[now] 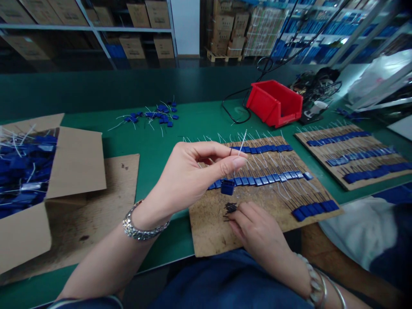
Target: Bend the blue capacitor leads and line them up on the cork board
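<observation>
My left hand [199, 171] pinches the thin leads of a blue component [227, 187], whose block hangs below the fingertips over a brown board [209, 234]. On that board lie rows of blue components [273, 178] with their leads spread out. Low over the board, my right hand [257, 229] has its fingers closed at a small pile of short dark pieces [231, 207]; whether it grips one is too small to tell.
An open carton [77, 163] full of blue components stands left on cardboard. Loose components [162, 112] lie behind the board. A red bin [273, 103], a black cable and a second loaded board [347, 182] are at the right.
</observation>
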